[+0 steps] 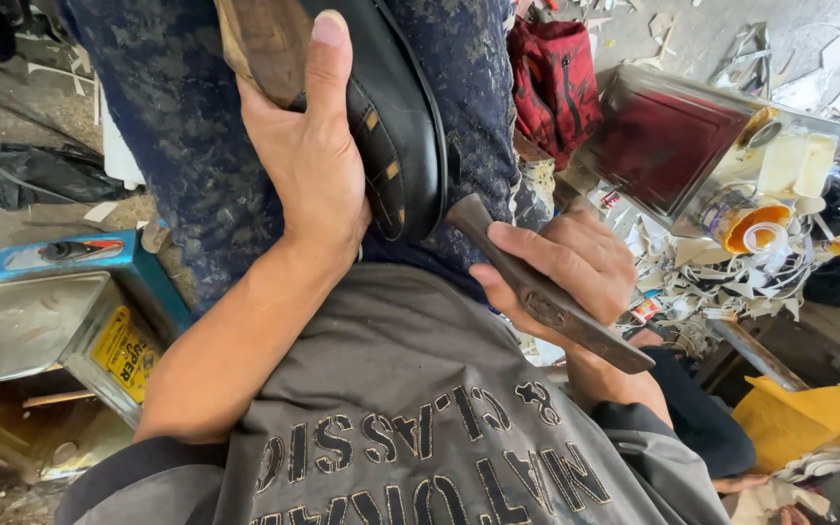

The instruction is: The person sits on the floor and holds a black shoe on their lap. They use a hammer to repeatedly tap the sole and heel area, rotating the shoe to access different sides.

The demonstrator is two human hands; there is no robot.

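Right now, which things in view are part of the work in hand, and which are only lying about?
In hand:
left hand holding black shoe
right hand gripping hammer

Lying about:
metal tin
blue box
red bag
tape rolls
scraps

Black leather shoe upper on wooden last (391,117), top centre of frame, lying on lap, sole side left. Dark worn metal hammer (546,297), centre right, angled diagonally, head against shoe.
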